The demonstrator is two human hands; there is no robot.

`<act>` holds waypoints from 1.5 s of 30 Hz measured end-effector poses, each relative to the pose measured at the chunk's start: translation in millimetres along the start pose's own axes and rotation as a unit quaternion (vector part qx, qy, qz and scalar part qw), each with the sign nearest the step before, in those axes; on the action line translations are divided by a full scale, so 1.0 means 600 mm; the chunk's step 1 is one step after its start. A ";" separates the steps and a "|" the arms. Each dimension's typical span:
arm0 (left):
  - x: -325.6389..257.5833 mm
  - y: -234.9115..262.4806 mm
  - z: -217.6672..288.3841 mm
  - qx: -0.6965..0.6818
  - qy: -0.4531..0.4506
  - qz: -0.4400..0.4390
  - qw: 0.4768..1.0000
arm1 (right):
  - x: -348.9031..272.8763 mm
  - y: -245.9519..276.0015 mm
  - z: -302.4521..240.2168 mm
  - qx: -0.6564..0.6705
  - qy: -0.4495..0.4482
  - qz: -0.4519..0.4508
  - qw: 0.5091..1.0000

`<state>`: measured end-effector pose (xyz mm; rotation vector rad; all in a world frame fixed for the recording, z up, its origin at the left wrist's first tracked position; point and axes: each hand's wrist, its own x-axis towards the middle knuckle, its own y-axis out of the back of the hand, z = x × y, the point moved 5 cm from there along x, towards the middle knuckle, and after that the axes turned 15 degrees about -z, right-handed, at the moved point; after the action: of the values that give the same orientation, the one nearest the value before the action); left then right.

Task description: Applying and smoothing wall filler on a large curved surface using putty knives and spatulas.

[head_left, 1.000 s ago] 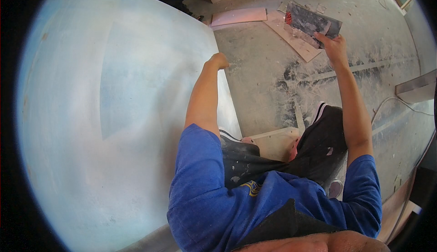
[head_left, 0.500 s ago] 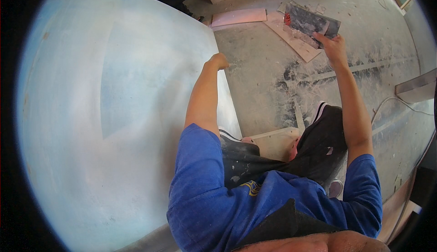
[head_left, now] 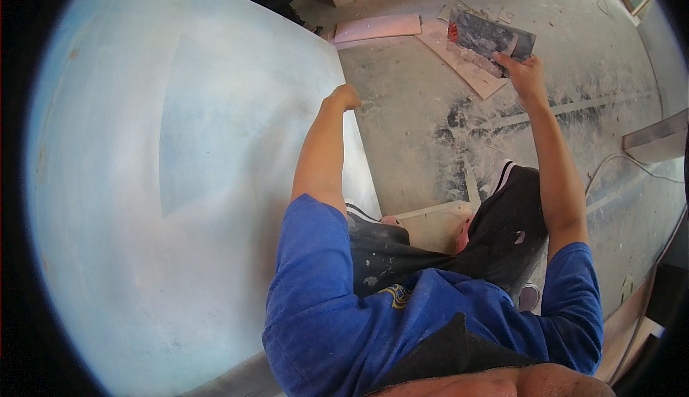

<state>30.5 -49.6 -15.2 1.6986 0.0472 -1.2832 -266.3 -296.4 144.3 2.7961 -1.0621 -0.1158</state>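
Apart, hands (head_left: 344,97) (head_left: 528,80), right holding dark sheet (head_left: 479,35), left at panel (head_left: 215,146) edge

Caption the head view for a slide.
Left hand at the edge of a pale-blue panel; right hand holding a dark, smudged sheet over dusty floor.

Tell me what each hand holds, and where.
Right hand: a dark flat sheet, by its near right end. Left hand: at the edge of the pale panel; any hold hidden.

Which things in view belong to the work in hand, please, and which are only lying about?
In use:
- large pale panel, left hand at its edge
- dark sheet, held in right hand

Apparently lying about:
- pinkish board
- pale plank
- white cable
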 end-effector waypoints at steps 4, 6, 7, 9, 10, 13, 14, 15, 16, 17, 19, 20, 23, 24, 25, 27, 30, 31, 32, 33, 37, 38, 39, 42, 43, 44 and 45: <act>-0.008 0.004 -0.004 0.012 -0.006 0.014 1.000 | 0.001 -0.005 -0.004 0.026 0.011 -0.015 0.999; -0.012 0.004 -0.002 0.016 -0.007 0.011 1.000 | -0.004 -0.007 -0.011 0.018 0.008 -0.013 1.000; -0.013 0.004 0.000 0.019 -0.007 0.008 1.000 | -0.005 -0.008 -0.013 0.011 0.006 -0.010 1.000; -0.015 0.006 0.005 0.017 -0.007 -0.001 1.000 | -0.004 -0.004 -0.010 0.003 -0.004 -0.009 1.000; -0.015 0.006 0.008 0.015 -0.006 -0.010 1.000 | -0.004 -0.002 -0.007 -0.004 -0.014 -0.009 1.000; -0.012 0.005 0.002 0.009 -0.006 -0.007 1.000 | -0.005 -0.006 -0.011 0.001 -0.006 -0.003 1.000; -0.010 0.004 0.001 0.009 -0.006 -0.007 1.000 | -0.005 -0.005 -0.010 0.001 -0.006 -0.003 1.000; -0.008 0.004 -0.002 -0.004 -0.001 -0.004 1.000 | -0.003 -0.005 -0.009 0.007 0.004 -0.008 1.000; -0.006 0.003 -0.005 -0.016 0.003 -0.002 1.000 | -0.002 -0.006 -0.008 0.013 0.013 -0.014 1.000; -0.004 0.003 -0.004 -0.016 0.003 -0.002 1.000 | -0.001 -0.005 -0.007 0.013 0.013 -0.014 1.000; -0.001 0.002 -0.003 0.000 0.008 -0.004 1.000 | 0.000 -0.005 -0.002 0.012 0.007 -0.012 1.000; -0.001 0.003 0.000 0.000 0.007 -0.004 1.000 | 0.001 -0.004 -0.001 0.012 0.006 -0.011 1.000; 0.004 0.001 -0.001 -0.005 0.007 -0.012 1.000 | 0.004 -0.001 0.002 0.005 0.006 -0.008 1.000; 0.007 0.001 -0.005 0.006 0.006 -0.002 1.000 | 0.006 -0.002 0.002 0.005 0.009 -0.013 1.000; 0.009 0.001 -0.010 0.016 0.005 0.009 1.000 | 0.007 -0.003 0.001 0.004 0.012 -0.018 1.000; 0.013 -0.002 -0.017 0.006 0.006 0.014 1.000 | 0.007 -0.007 -0.001 0.008 0.012 -0.019 1.000; 0.008 0.001 -0.009 -0.012 0.006 0.014 1.000 | 0.006 -0.003 0.002 0.003 0.006 -0.018 1.000; 0.004 0.001 -0.003 -0.020 0.008 0.008 1.000 | 0.006 -0.001 0.004 -0.003 0.000 -0.018 1.000; 0.000 0.003 0.001 -0.020 0.008 0.008 1.000 | 0.005 -0.001 0.003 -0.003 0.001 -0.018 1.000; -0.005 0.005 0.006 -0.026 0.010 0.007 1.000 | 0.003 -0.001 0.000 -0.002 0.011 -0.017 1.000; -0.007 0.004 0.000 -0.037 0.017 -0.004 0.999 | 0.003 -0.004 -0.004 -0.003 0.013 -0.018 1.000; -0.004 0.003 -0.002 -0.037 0.017 -0.003 0.999 | 0.004 -0.004 -0.002 -0.003 0.013 -0.018 1.000; -0.001 0.004 -0.003 -0.028 0.015 0.000 0.999 | 0.005 -0.004 0.000 0.004 0.019 -0.019 1.000; 0.004 0.002 -0.011 -0.010 0.012 0.005 1.000 | 0.003 -0.009 -0.005 0.002 0.016 -0.020 1.000; 0.005 0.002 -0.015 0.000 0.010 0.006 1.000 | 0.003 -0.011 -0.007 -0.006 0.007 -0.020 1.000; 0.003 0.005 -0.007 0.001 0.007 0.005 1.000 | 0.003 -0.007 -0.006 -0.007 0.006 -0.017 1.000; 0.000 0.008 0.001 0.005 0.004 0.007 1.000 | 0.004 -0.003 -0.002 -0.011 0.005 -0.011 1.000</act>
<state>32.4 -52.5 -12.1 1.7096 0.0329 -1.2690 -263.1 -296.6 145.4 2.7873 -1.0206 -0.1147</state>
